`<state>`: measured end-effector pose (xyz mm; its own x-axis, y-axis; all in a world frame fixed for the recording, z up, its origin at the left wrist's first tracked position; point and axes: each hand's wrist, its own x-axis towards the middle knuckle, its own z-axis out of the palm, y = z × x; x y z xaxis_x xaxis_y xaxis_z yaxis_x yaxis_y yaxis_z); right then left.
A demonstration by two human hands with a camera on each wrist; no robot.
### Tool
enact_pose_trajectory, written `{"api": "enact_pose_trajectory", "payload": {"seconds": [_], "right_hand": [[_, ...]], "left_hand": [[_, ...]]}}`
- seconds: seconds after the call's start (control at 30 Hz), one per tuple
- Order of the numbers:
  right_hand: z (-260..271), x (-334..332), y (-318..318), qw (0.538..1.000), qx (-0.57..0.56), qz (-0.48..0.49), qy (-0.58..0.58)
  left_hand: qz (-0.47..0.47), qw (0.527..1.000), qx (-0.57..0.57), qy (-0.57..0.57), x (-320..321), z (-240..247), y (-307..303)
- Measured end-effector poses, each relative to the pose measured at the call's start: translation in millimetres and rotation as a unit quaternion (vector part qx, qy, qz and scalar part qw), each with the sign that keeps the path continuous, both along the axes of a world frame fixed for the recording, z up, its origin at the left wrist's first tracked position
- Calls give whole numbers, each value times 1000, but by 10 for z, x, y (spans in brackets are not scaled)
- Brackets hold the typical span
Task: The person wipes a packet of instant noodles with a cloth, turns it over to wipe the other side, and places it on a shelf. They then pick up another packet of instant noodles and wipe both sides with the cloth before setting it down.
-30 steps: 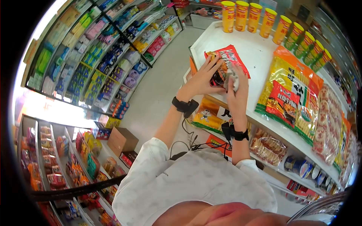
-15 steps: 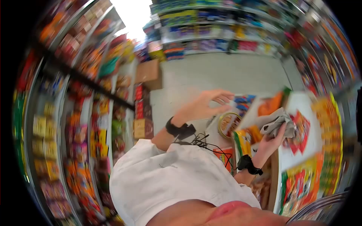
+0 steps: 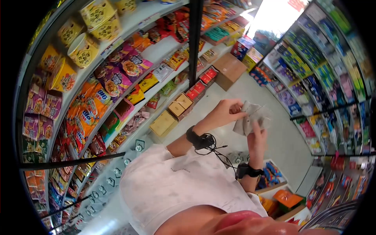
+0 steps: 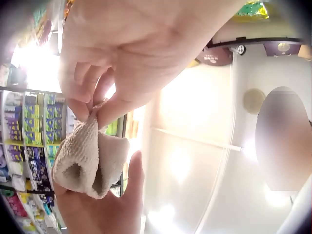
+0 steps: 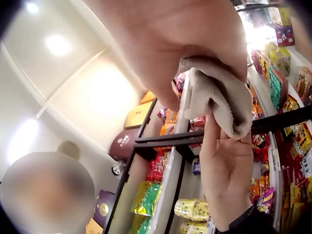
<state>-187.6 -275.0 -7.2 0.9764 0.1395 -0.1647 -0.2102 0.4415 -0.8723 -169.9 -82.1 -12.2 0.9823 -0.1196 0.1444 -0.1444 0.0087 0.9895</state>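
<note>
A crumpled light grey cloth [image 3: 252, 117] is held between both hands above the aisle floor. My left hand [image 3: 226, 113] pinches its upper left edge with thumb and fingers; in the left wrist view that hand [image 4: 117, 63] grips a gathered corner of the folded cloth [image 4: 85, 158]. My right hand [image 3: 256, 143] holds the cloth from below and the right. In the right wrist view the cloth [image 5: 222, 97] sits folded in the right hand [image 5: 180, 44], and its far fingertips are hidden.
Shelves of snack bags [image 3: 90, 105] curve along the left, with a cardboard box [image 3: 228, 70] on the floor at their far end. More shelves [image 3: 313, 74] stand at the right. A low display holding an orange package [image 3: 288, 198] is near my right forearm.
The view has turned left from the white counter to the snack shelves. The red snack packet was released onto the counter; the left hand came off, then took hold of the cloth.
</note>
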Motion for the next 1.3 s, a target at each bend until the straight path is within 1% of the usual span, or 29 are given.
{"api": "enact_pose_trajectory", "payload": {"seconds": [0.07,0.1,0.2,0.27,0.3,0.4,0.43,0.5,0.57,0.67,0.7,0.8,0.83,0.9,0.97,1.03,1.07,1.13,1.17,1.27,1.3], "right_hand": [[-30,202,379,996,-65,54,-16],[-55,310,527,996,-54,75,-13],[-82,581,907,992,-38,72,99],[-224,804,1102,990,-3,96,104],[-306,933,1208,988,16,108,105],[-502,1365,1521,984,37,150,88],[-588,1525,1637,981,28,176,74],[-742,1815,1849,974,9,223,48],[-705,2036,2088,964,18,262,49],[-752,2461,2405,943,22,323,74],[-774,2621,2519,936,26,341,83],[-972,3063,2835,935,34,347,64],[-966,3193,2930,935,19,350,57],[-991,3385,3093,930,-13,363,48],[-1100,3592,3247,918,-10,396,34],[-1154,3667,3332,905,-8,424,30],[-1157,3696,3367,910,-7,414,37],[-1201,3703,3435,918,-5,394,48],[-1241,3735,3435,912,-16,407,51],[-1234,3820,3368,897,-7,438,65],[-1364,3838,3427,907,19,419,44]], "left_hand": [[15,999,-40,32,112,-87,328],[25,997,-56,46,170,-112,483],[68,992,-76,78,263,-183,905],[106,985,-98,90,328,-279,1184],[127,985,-91,79,374,-317,1340],[239,956,-145,89,520,-420,1672],[238,959,-135,79,591,-513,1828],[282,942,-164,83,775,-651,2043],[322,923,-188,96,951,-847,2206],[376,900,-208,78,1287,-733,2345],[386,897,-201,71,1420,-797,2453],[416,878,-232,46,1794,-1011,2775],[436,864,-249,49,1913,-1045,2852],[450,863,-222,58,2094,-1078,2916],[473,857,-195,60,2302,-1031,2958],[467,862,-185,75,2419,-1089,3019],[464,864,-181,75,2512,-1104,3077],[484,854,-169,89,2648,-1208,3184],[494,848,-163,100,2667,-1279,3212],[476,866,-87,126,2739,-1234,3276],[519,841,-85,128,2798,-1205,3209]]}}
